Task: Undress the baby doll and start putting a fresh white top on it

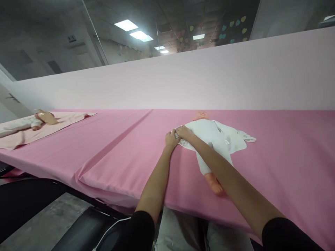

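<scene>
A baby doll [215, 184] lies on its back on the pink-covered table, its head toward the wall and one bare foot toward me. White baby clothing [209, 134] covers its body, with one sleeve spread out to the right. At the sleeve on the left, my left hand [172, 138] and my right hand [183, 132] meet, both with fingers closed on the white cloth. My right forearm crosses over the doll's lower body and hides part of its legs.
Another doll [47, 117] in white clothing lies on a pale pink cloth [70, 120] at the far left of the table [125, 153]. Behind stands a white wall [167, 83] with glass above. A black chair [86, 228] with a white cable is at the lower left.
</scene>
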`<state>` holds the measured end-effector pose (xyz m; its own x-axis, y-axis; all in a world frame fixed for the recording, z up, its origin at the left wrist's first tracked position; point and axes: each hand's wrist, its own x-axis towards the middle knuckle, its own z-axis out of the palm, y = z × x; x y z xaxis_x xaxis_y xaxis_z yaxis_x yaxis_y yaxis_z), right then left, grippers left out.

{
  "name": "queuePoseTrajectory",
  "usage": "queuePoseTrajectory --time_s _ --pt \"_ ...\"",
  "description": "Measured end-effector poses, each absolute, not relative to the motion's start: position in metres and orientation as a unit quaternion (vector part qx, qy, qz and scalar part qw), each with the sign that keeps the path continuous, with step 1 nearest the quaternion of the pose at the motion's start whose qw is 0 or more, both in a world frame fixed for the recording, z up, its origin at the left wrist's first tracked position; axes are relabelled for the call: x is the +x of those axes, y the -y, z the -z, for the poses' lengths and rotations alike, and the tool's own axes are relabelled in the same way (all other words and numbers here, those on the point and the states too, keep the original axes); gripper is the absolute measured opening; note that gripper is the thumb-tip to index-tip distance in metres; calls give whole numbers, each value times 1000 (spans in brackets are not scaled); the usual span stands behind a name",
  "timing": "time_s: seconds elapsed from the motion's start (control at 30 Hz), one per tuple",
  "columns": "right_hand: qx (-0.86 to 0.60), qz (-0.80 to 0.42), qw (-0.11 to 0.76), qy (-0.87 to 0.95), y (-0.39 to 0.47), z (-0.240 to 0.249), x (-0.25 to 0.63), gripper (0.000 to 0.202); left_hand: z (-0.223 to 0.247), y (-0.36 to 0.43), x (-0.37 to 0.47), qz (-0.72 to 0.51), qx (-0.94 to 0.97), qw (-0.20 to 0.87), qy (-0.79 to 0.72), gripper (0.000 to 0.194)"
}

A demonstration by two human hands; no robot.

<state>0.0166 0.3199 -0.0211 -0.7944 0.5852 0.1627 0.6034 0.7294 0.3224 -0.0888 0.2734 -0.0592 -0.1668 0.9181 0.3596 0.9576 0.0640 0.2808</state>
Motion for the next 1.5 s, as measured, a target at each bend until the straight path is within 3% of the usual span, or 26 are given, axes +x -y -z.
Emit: queuePoseTrajectory --time_s 0.4,0.8,1.5 --pt "-407 193 105 887 -326 14 40 29 48 -258 -100 253 -654 31 713 39" --pt "-507 77 221 829 -331 10 50 29 50 -263 -106 274 -637 35 720 40" --pt "-532 17 269 803 -346 21 43 28 53 -266 -109 295 -642 55 706 32"
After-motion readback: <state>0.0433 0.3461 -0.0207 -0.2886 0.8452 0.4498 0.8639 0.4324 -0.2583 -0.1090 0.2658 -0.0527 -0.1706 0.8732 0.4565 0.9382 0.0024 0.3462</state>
